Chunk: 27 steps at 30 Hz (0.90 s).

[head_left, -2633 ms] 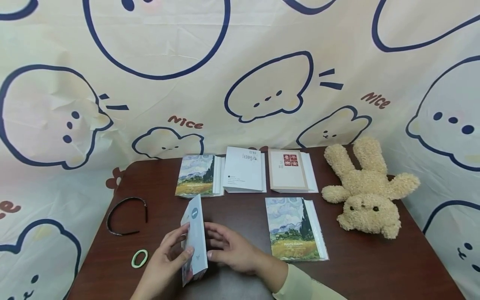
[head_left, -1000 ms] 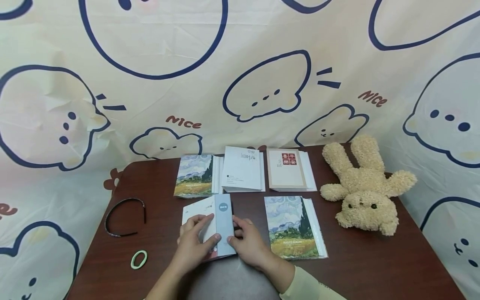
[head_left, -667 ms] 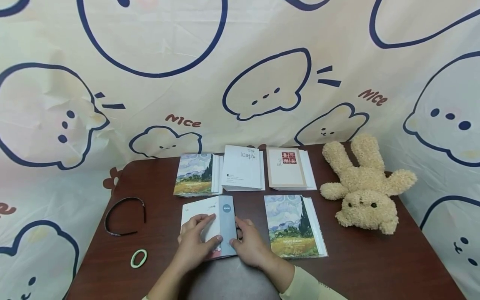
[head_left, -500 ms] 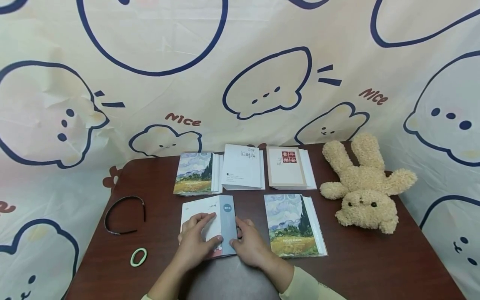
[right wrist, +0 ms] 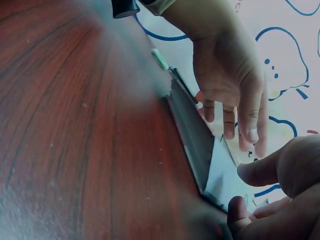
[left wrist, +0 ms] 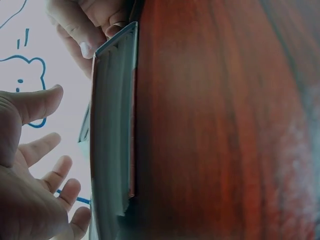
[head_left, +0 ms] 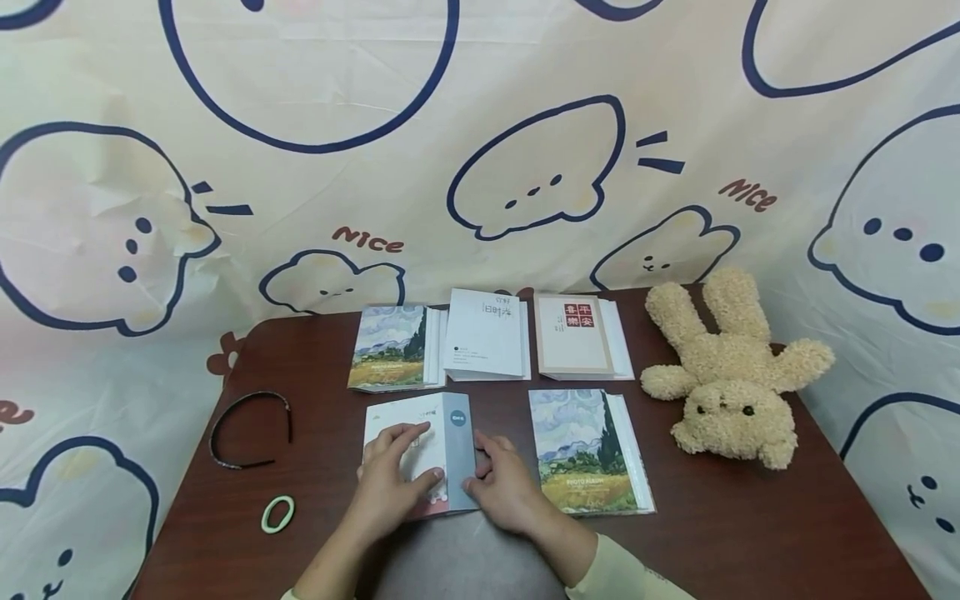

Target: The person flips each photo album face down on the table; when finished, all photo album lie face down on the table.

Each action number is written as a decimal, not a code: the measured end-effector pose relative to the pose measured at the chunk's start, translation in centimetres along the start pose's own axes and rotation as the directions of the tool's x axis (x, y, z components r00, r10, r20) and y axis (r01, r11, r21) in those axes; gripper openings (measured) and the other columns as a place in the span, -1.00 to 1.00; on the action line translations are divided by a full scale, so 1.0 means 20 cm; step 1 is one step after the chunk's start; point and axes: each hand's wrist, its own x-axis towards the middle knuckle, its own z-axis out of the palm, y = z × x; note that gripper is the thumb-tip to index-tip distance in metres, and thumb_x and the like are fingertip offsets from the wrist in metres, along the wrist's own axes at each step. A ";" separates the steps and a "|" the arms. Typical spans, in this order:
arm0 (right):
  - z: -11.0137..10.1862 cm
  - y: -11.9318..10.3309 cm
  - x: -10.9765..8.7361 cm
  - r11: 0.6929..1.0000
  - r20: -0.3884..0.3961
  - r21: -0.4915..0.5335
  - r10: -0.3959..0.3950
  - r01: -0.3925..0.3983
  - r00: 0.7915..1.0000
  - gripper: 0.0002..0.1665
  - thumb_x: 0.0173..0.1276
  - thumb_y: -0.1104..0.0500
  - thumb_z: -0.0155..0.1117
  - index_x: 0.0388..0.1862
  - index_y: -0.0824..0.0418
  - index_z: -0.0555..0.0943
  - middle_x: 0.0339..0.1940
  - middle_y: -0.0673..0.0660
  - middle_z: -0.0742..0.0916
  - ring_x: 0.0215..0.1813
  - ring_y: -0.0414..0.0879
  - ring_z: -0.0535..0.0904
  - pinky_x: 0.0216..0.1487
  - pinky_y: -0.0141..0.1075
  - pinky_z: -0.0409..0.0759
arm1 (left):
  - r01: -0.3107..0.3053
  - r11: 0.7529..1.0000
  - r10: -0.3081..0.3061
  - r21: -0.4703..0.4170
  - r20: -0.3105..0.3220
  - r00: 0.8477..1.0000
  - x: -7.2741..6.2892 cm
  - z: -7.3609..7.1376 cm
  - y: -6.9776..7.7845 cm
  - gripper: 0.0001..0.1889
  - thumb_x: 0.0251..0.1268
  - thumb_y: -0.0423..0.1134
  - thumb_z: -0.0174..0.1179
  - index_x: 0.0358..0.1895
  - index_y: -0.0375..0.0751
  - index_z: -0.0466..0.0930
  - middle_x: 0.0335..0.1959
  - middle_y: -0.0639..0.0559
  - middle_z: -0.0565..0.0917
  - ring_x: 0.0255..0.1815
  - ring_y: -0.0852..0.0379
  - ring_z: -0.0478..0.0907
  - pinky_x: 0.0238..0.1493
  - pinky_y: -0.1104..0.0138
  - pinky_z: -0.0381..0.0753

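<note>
A photo album [head_left: 424, 414] with a white cover and a blue-grey spine strip lies on the table before me, its page edges showing in the left wrist view. My left hand [head_left: 386, 483] rests over the cover, fingers spread and relaxed. At the spine side, my right hand [head_left: 508, 487] grips the edge: the thumb lies on the blue-grey strip and the other fingers curl down beside it. Close to the right hand lies another photo album [head_left: 573, 450] with a painted landscape cover.
Behind stand in a row a landscape album [head_left: 388, 346], a white album [head_left: 483, 333] and a beige-bordered album [head_left: 574, 337]. A plush toy [head_left: 720, 362] lies at the right. A dark headband [head_left: 213, 435] and a green hair tie [head_left: 266, 517] lie at the left.
The album was held upright on edge and now lies flat with its cover up. Both hands moved right with it. In the last half second its spine shifted slightly rightward with the right hand.
</note>
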 end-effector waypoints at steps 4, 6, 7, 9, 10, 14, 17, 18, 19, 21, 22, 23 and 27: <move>-0.03 -0.01 -0.02 0.999 -0.002 0.039 -0.027 0.027 1.000 -0.12 0.29 0.29 0.46 0.52 0.48 0.31 0.22 0.31 0.56 -0.18 -0.20 0.61 -0.18 -0.38 0.63 | -0.006 1.000 0.006 -0.009 -0.005 1.000 0.00 -0.01 0.02 -0.35 0.15 -0.17 0.56 0.37 0.05 0.60 0.34 -0.11 0.48 0.42 -0.21 0.26 0.32 -0.27 0.16; -0.04 -0.02 -0.03 0.998 0.001 0.054 -0.037 0.036 0.999 -0.12 0.30 0.29 0.46 0.53 0.47 0.30 0.22 0.32 0.56 -0.17 -0.21 0.61 -0.16 -0.39 0.64 | -0.012 1.000 0.011 -0.022 -0.009 1.000 0.00 -0.01 0.03 -0.36 0.15 -0.18 0.56 0.36 0.05 0.61 0.34 -0.09 0.48 0.41 -0.19 0.28 0.32 -0.26 0.22; -0.06 -0.02 -0.03 0.997 0.004 0.065 -0.043 0.043 0.999 -0.12 0.31 0.29 0.45 0.54 0.46 0.30 0.23 0.33 0.55 -0.16 -0.21 0.61 -0.16 -0.38 0.65 | -0.014 0.999 0.013 -0.030 -0.010 1.000 0.00 -0.01 0.03 -0.36 0.15 -0.18 0.56 0.36 0.05 0.61 0.34 -0.08 0.48 0.40 -0.17 0.28 0.31 -0.25 0.26; -0.08 -0.03 -0.04 0.995 0.006 0.077 -0.058 0.057 0.998 -0.13 0.32 0.30 0.44 0.54 0.45 0.30 0.25 0.34 0.54 -0.15 -0.21 0.62 -0.15 -0.38 0.66 | -0.020 0.998 0.019 -0.053 -0.012 1.000 0.00 -0.01 0.04 -0.36 0.15 -0.19 0.57 0.35 0.05 0.61 0.33 -0.06 0.49 0.39 -0.15 0.30 0.30 -0.22 0.34; -0.09 -0.03 -0.05 0.995 0.005 0.081 -0.065 0.064 0.998 -0.14 0.33 0.31 0.44 0.55 0.45 0.30 0.27 0.34 0.54 -0.14 -0.21 0.63 -0.16 -0.37 0.67 | -0.023 0.997 0.022 -0.068 -0.013 1.000 0.00 -0.01 0.04 -0.36 0.15 -0.20 0.57 0.36 0.04 0.61 0.33 -0.05 0.50 0.39 -0.14 0.31 0.29 -0.20 0.36; -0.15 -0.04 -0.06 0.994 0.006 0.077 -0.076 0.075 0.997 -0.21 0.37 0.31 0.40 0.54 0.39 0.34 0.28 0.27 0.61 -0.12 -0.21 0.63 -0.18 -0.37 0.66 | -0.041 0.991 0.039 -0.125 -0.014 0.999 -0.01 0.00 0.07 -0.32 0.16 -0.23 0.56 0.40 0.01 0.57 0.33 -0.03 0.52 0.36 -0.12 0.37 0.28 -0.15 0.42; -0.20 -0.05 -0.07 0.994 0.004 0.088 -0.060 0.059 0.998 -0.28 0.41 0.31 0.39 0.51 0.31 0.41 0.23 0.21 0.68 -0.12 -0.20 0.63 -0.19 -0.36 0.65 | -0.058 0.983 0.058 -0.175 -0.008 0.998 -0.01 0.02 0.09 -0.30 0.18 -0.26 0.55 0.42 -0.02 0.54 0.32 -0.02 0.53 0.34 -0.11 0.43 0.29 -0.16 0.44; -0.21 -0.05 -0.08 0.994 0.002 0.092 -0.053 0.053 0.999 -0.31 0.41 0.30 0.38 0.50 0.28 0.43 0.21 0.20 0.70 -0.11 -0.20 0.63 -0.19 -0.36 0.64 | -0.063 0.979 0.064 -0.195 -0.002 0.998 -0.01 0.03 0.09 -0.31 0.19 -0.26 0.54 0.43 -0.02 0.53 0.32 -0.01 0.54 0.34 -0.10 0.45 0.29 -0.17 0.44; -0.23 -0.05 -0.08 0.994 -0.002 0.095 -0.049 0.049 0.999 -0.33 0.42 0.31 0.38 0.49 0.25 0.45 0.19 0.18 0.71 -0.11 -0.20 0.64 -0.19 -0.36 0.64 | -0.069 0.975 0.071 -0.214 0.004 0.997 -0.01 0.03 0.10 -0.31 0.20 -0.26 0.53 0.43 -0.02 0.52 0.32 0.00 0.54 0.33 -0.11 0.46 0.28 -0.17 0.46; -0.26 -0.05 -0.09 0.994 -0.012 0.092 -0.051 0.051 0.999 -0.36 0.43 0.31 0.37 0.46 0.20 0.48 0.16 0.16 0.72 -0.08 -0.18 0.64 -0.18 -0.36 0.64 | -0.078 0.964 0.086 -0.255 0.020 0.996 -0.01 0.05 0.11 -0.32 0.23 -0.26 0.51 0.43 -0.04 0.51 0.32 0.01 0.53 0.32 -0.11 0.48 0.28 -0.17 0.46; -0.27 -0.05 -0.09 0.995 -0.020 0.086 -0.054 0.055 0.998 -0.38 0.43 0.31 0.37 0.45 0.18 0.49 0.15 0.14 0.73 -0.07 -0.18 0.64 -0.17 -0.35 0.63 | -0.083 0.958 0.095 -0.274 0.029 0.995 -0.01 0.06 0.12 -0.33 0.24 -0.27 0.50 0.44 -0.04 0.51 0.32 -0.01 0.53 0.32 -0.12 0.48 0.28 -0.18 0.47; -0.29 -0.05 -0.10 0.995 -0.026 0.082 -0.058 0.060 0.998 -0.39 0.43 0.32 0.36 0.44 0.17 0.50 0.14 0.14 0.73 -0.05 -0.17 0.64 -0.16 -0.35 0.63 | -0.089 0.952 0.104 -0.293 0.036 0.994 -0.01 0.07 0.13 -0.34 0.25 -0.27 0.50 0.43 -0.04 0.51 0.32 -0.02 0.53 0.32 -0.13 0.48 0.28 -0.17 0.48; -0.34 -0.03 -0.12 0.996 -0.059 0.049 -0.073 0.075 0.996 -0.40 0.42 0.34 0.38 0.42 0.17 0.53 0.12 0.11 0.74 -0.01 -0.12 0.65 -0.10 -0.34 0.64 | -0.117 0.930 0.147 -0.348 0.062 0.987 -0.02 0.12 0.15 -0.35 0.26 -0.30 0.48 0.42 -0.04 0.51 0.32 -0.13 0.53 0.31 -0.16 0.50 0.25 -0.11 0.54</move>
